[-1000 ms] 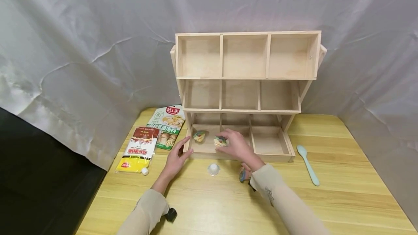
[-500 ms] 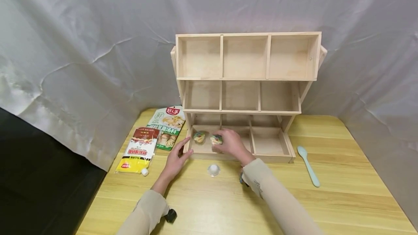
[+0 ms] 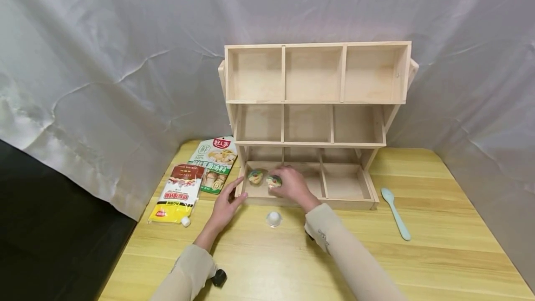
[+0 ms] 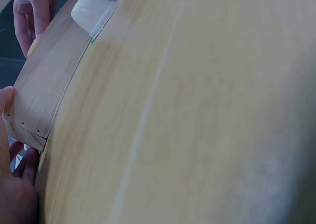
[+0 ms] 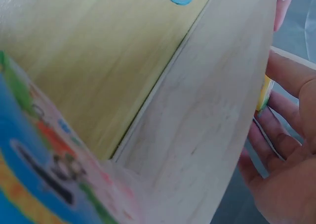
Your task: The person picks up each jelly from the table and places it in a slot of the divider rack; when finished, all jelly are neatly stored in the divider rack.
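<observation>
My right hand (image 3: 290,184) pinches a small jelly cup (image 3: 273,181) with a printed lid, low in the front left compartment of the wooden rack (image 3: 313,102). Just left of it, in the same compartment, lies a similar jelly cup (image 3: 255,177). My left hand (image 3: 223,208) grips the rack's front left corner, thumb at the front and fingers along the side; the left wrist view shows these fingers (image 4: 29,167) around the corner. A whitish jelly cup (image 3: 274,219) rests lid down on the table before the rack.
Left of the rack lie a green-and-white food pouch (image 3: 213,161) and a brown, white and yellow pouch (image 3: 177,194) with a white cap. A pale blue spoon (image 3: 395,213) lies at the right. A blue printed item (image 5: 44,150) looms close in the right wrist view.
My right hand has moved slightly left with its jelly cup, bringing it closer to the other cup in the compartment. The left hand stays at the rack's corner.
</observation>
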{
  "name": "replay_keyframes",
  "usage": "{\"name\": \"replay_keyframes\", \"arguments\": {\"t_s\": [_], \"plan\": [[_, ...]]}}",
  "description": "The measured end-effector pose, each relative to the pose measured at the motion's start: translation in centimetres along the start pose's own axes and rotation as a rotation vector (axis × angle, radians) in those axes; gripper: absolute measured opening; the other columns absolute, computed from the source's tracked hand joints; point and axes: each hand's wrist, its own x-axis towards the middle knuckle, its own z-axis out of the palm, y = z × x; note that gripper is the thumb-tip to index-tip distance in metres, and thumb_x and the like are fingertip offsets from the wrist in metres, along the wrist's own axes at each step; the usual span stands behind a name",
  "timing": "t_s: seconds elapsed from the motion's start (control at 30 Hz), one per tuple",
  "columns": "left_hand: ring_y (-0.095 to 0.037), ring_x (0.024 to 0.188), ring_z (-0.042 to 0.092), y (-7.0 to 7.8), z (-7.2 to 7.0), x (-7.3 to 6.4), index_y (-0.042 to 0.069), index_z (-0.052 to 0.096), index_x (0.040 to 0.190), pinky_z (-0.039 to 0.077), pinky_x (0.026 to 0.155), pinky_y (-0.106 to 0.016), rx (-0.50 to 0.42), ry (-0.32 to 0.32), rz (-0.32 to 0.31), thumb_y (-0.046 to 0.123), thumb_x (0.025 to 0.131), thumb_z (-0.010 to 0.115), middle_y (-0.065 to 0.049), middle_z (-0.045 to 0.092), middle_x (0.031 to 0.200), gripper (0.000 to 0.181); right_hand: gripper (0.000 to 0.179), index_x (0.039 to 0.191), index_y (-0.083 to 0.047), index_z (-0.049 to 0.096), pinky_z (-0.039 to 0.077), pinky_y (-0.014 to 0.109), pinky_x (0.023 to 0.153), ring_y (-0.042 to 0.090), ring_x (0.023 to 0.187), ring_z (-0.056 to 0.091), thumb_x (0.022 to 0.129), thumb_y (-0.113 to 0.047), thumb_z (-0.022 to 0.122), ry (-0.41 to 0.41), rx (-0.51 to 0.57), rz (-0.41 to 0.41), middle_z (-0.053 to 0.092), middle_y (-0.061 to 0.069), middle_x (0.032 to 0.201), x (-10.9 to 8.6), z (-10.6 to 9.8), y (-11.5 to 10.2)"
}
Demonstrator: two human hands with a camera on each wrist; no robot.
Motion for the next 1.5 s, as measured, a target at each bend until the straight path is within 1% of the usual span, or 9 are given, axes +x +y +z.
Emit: {"name": "replay_keyframes", "arguments": {"t_s": [0.27,0.37,0.53,0.7,0.87,1.0,1.1,1.33,1.5], "plan": [[-0.030,0.154,0.034,0.2,-0.1,0.1,0.027,0.049,0.154,0.031,0.126,-0.046,0.020,-0.004,-0.002,0.027,0.103,0.067,-0.004,0.041,0.164,0.054,0.052,0.124,-0.011,0.075,0.057,0.052,0.098,0.034,0.120,0.061,0.078,-0.024,0.092,-0.019,-0.029,-0.014,0.067,0.013,0.135,0.3,0.8,0.4],[-0.031,0.154,0.035,0.1,0.0,0.1,0.028,0.049,0.154,0.031,0.126,-0.046,0.015,-0.003,-0.004,0.028,0.102,0.068,-0.004,0.041,0.164,0.054,0.050,0.123,-0.011,0.075,0.057,0.052,0.097,0.034,0.121,0.060,0.078,-0.023,0.092,-0.023,-0.030,-0.019,0.067,0.013,0.135,0.3,0.9,0.4],[-0.032,0.154,0.035,0.2,-0.1,-0.1,0.029,0.049,0.154,0.031,0.126,-0.048,0.013,-0.001,0.003,0.032,0.102,0.068,-0.004,0.041,0.164,0.055,0.048,0.121,-0.011,0.077,0.055,0.052,0.101,0.034,0.125,0.058,0.077,-0.024,0.093,-0.022,-0.038,-0.031,0.068,0.012,0.136,0.4,1.0,0.4],[-0.033,0.153,0.036,0.2,-0.2,-0.2,0.029,0.050,0.153,0.031,0.125,-0.050,0.021,0.007,0.005,0.035,0.101,0.069,-0.005,0.041,0.164,0.056,0.048,0.119,-0.012,0.078,0.054,0.049,0.103,0.032,0.126,0.058,0.076,-0.025,0.094,-0.028,-0.040,-0.008,0.068,0.010,0.134,0.5,1.1,0.4],[-0.035,0.153,0.036,0.0,-0.1,0.0,0.024,0.050,0.154,0.030,0.126,-0.051,0.011,0.020,0.005,0.030,0.101,0.069,-0.008,0.041,0.164,0.056,0.047,0.118,-0.015,0.079,0.055,0.046,0.101,0.029,0.122,0.059,0.075,-0.027,0.095,-0.032,-0.066,0.016,0.070,0.006,0.130,0.7,1.2,0.3],[-0.036,0.154,0.034,-0.3,0.0,0.0,0.019,0.048,0.156,0.028,0.127,-0.051,0.002,0.014,0.006,0.025,0.102,0.068,-0.011,0.039,0.165,0.058,0.047,0.116,-0.018,0.080,0.055,0.045,0.100,0.028,0.121,0.059,0.073,-0.027,0.096,-0.038,-0.085,0.033,0.071,0.004,0.128,0.8,1.2,0.3],[-0.036,0.153,0.034,-0.2,0.2,0.0,0.020,0.049,0.155,0.029,0.126,-0.051,0.006,0.018,0.011,0.024,0.102,0.069,-0.010,0.040,0.164,0.057,0.047,0.115,-0.018,0.080,0.055,0.045,0.099,0.027,0.120,0.059,0.072,-0.027,0.096,-0.037,-0.091,0.032,0.072,0.003,0.126,0.8,1.1,0.4],[-0.031,0.153,0.036,-0.1,0.1,-0.3,0.029,0.050,0.153,0.031,0.126,-0.048,0.020,0.016,0.015,0.032,0.101,0.069,-0.004,0.042,0.163,0.055,0.047,0.116,-0.015,0.080,0.052,0.048,0.104,0.029,0.122,0.058,0.072,-0.023,0.097,-0.044,-0.066,0.000,0.073,0.004,0.125,0.9,1.1,0.5],[-0.031,0.154,0.035,0.0,0.1,-0.3,0.030,0.049,0.154,0.031,0.126,-0.048,0.019,0.009,0.017,0.031,0.102,0.068,-0.003,0.041,0.164,0.055,0.049,0.118,-0.015,0.079,0.050,0.048,0.107,0.029,0.125,0.058,0.073,-0.023,0.096,-0.066,-0.073,-0.016,0.073,0.003,0.127,0.9,0.8,0.6]]}}
